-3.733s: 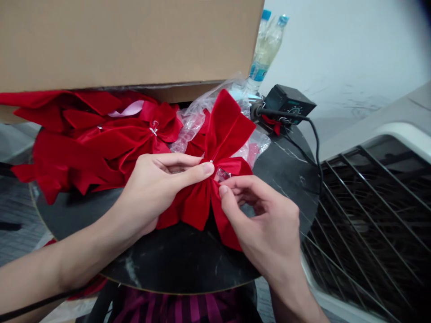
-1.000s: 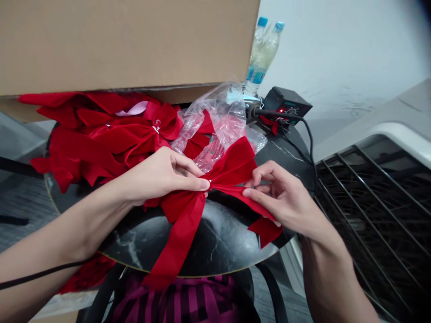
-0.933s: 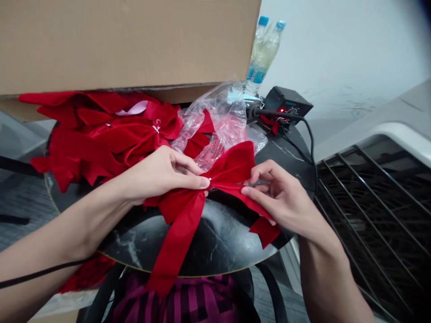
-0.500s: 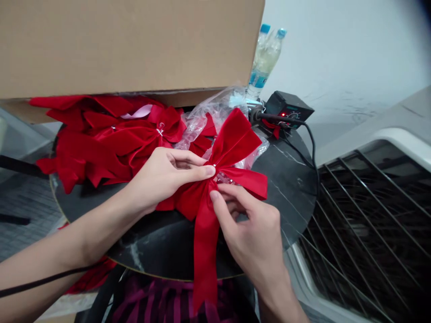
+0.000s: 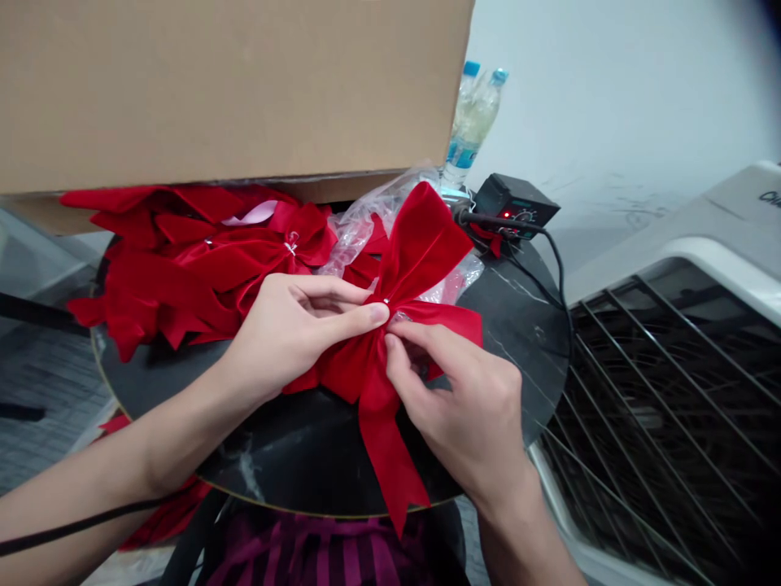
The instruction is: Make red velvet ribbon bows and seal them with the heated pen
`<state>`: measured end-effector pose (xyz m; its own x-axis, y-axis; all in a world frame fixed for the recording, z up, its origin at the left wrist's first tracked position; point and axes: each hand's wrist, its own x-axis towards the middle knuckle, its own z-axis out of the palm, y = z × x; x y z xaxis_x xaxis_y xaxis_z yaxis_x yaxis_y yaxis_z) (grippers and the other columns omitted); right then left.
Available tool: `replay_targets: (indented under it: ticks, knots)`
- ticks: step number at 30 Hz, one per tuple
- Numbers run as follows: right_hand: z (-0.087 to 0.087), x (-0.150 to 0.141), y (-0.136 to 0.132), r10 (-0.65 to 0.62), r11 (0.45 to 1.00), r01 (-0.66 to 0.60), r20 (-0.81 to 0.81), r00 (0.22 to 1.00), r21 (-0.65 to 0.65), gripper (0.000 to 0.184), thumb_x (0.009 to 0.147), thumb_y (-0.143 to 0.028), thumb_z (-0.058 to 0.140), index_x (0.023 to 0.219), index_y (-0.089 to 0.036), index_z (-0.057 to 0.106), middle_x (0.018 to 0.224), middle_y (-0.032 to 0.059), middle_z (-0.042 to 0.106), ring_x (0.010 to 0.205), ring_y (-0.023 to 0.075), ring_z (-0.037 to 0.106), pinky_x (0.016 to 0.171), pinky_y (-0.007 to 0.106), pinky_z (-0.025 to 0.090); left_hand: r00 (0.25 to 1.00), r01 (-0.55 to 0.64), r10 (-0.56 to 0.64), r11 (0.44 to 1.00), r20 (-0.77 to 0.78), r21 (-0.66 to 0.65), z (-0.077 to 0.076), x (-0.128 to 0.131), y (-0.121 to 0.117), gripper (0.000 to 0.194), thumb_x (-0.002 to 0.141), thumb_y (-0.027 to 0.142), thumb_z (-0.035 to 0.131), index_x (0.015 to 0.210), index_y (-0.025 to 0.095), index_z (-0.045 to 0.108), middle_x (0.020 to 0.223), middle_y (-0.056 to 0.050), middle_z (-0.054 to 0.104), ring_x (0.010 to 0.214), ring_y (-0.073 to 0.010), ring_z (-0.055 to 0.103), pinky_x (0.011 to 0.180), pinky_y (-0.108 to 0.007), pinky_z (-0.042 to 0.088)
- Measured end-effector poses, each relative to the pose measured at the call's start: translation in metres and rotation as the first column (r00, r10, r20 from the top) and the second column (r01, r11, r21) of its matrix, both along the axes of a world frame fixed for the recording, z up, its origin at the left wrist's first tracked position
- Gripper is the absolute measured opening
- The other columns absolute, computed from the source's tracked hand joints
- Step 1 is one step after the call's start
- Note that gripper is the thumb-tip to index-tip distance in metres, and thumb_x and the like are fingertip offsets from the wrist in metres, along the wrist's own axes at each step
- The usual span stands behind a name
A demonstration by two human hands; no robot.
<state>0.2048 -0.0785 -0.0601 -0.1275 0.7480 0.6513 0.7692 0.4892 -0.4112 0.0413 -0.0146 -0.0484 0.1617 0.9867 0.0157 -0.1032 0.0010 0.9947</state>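
A red velvet bow (image 5: 390, 268) lies on the black marble round table (image 5: 323, 480), its tails running toward me. My left hand (image 5: 305, 334) pinches the bow's centre between thumb and fingertips, near a small metal pin or wire. My right hand (image 5: 457, 391) holds the knot from the right, its fingertips on the velvet just below my left hand. Part of the centre is hidden by my fingers. To the left lies a heap of similar red velvet bows (image 5: 201, 260). A crumpled clear plastic bag (image 5: 366, 228) sits behind the bow.
A large cardboard box (image 5: 213, 89) overhangs the table's far side. Behind it stand plastic bottles (image 5: 469, 122) and a black control unit (image 5: 516, 203) with a lit red light and a black cable. A white-framed metal grille (image 5: 659, 407) lies right; striped magenta cloth (image 5: 329, 553) shows below.
My right hand has moved from the bow's right tail to its centre. The bow now lies more upright, with both tails hanging toward me rather than spread apart.
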Motion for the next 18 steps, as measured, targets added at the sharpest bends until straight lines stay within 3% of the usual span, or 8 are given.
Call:
replay_targets:
  ticks: [4,7,9,11,14,18]
  knots:
    - [-0.001,0.001,0.001,-0.014,1.000,0.014,0.077,0.997,-0.002,0.014,0.093,-0.012,0.064,0.103,-0.012,0.073,0.083,0.0018,0.075,0.072,0.0119,0.070,0.075,0.023,0.055,0.999,0.008,-0.007,1.000,-0.051,0.024,-0.001,-0.002,-0.001,0.017,0.064,0.011,0.091,0.075,0.021,0.083,0.072,0.003,0.081,0.067,-0.0127,0.077,0.066,-0.013,0.060]
    - [-0.003,-0.004,0.001,-0.035,0.999,0.036,0.050,0.998,-0.006,0.013,0.091,-0.010,0.063,0.097,-0.013,0.073,0.079,0.0018,0.074,0.067,0.0121,0.068,0.069,0.024,0.055,0.994,0.024,-0.019,0.999,-0.110,0.046,-0.003,-0.004,-0.002,0.020,0.064,0.013,0.092,0.079,0.021,0.083,0.074,0.003,0.081,0.067,-0.0130,0.077,0.064,-0.013,0.060]
    - [-0.004,-0.009,0.000,-0.091,0.995,0.088,-0.095,0.991,-0.039,0.011,0.086,-0.009,0.064,0.087,-0.015,0.073,0.072,-0.0004,0.072,0.061,0.0105,0.066,0.064,0.022,0.056,0.994,0.012,-0.005,0.998,-0.109,0.060,-0.004,-0.004,-0.003,0.020,0.064,0.013,0.092,0.079,0.022,0.084,0.074,0.003,0.081,0.067,-0.0131,0.077,0.064,-0.013,0.060]
    - [-0.004,-0.014,0.000,-0.150,0.980,0.096,-0.331,0.931,-0.175,0.009,0.082,-0.011,0.066,0.081,-0.018,0.071,0.066,-0.0034,0.069,0.054,0.0088,0.063,0.055,0.019,0.054,0.997,-0.008,0.012,0.998,-0.070,0.062,-0.004,-0.003,-0.005,0.020,0.064,0.013,0.092,0.078,0.024,0.084,0.075,0.004,0.081,0.069,-0.0125,0.077,0.065,-0.011,0.060]
    - [-0.003,-0.016,0.001,-0.198,0.932,-0.024,-0.561,0.804,-0.363,0.006,0.080,-0.014,0.069,0.079,-0.020,0.071,0.063,-0.0056,0.067,0.050,0.0079,0.062,0.046,0.016,0.050,1.000,-0.014,0.015,0.999,-0.020,0.050,-0.005,-0.001,-0.006,0.021,0.064,0.012,0.092,0.078,0.026,0.084,0.075,0.005,0.081,0.070,-0.0110,0.077,0.066,-0.009,0.059]
    - [0.000,-0.010,0.003,-0.107,0.955,-0.049,-0.495,0.862,-0.291,0.013,0.085,-0.015,0.069,0.096,-0.018,0.075,0.083,-0.0019,0.076,0.069,0.0092,0.071,0.066,0.017,0.058,0.996,-0.061,0.065,0.996,-0.062,0.071,-0.004,0.000,-0.007,0.020,0.064,0.015,0.093,0.080,0.023,0.083,0.075,0.003,0.081,0.070,-0.0131,0.077,0.066,-0.013,0.060]
